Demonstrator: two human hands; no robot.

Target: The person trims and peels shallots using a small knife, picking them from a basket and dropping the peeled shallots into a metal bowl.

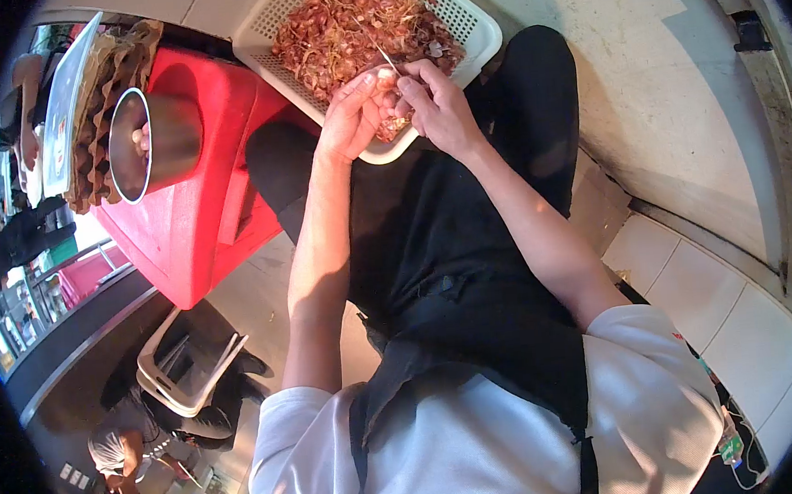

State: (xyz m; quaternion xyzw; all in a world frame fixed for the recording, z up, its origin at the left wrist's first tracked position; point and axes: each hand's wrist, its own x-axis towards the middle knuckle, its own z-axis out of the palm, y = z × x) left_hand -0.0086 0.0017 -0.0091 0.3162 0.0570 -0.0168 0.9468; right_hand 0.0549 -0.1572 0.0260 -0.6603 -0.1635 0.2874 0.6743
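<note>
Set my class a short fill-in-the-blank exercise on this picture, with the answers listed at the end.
1. The basket of reddish bulbs has walls pierced with many small ____.
2. Of the left hand and the right hand, the ____ one is nearer the metal pot.
3. The box beneath the metal pot is coloured ____.
4. The apron over the white shirt is ____.

Missing words: holes; left; red; black.

Bright, washed-out left edge | warm light, shadow on wall [618, 66] | fisheye bowing, black corners | distant detail soft
</note>
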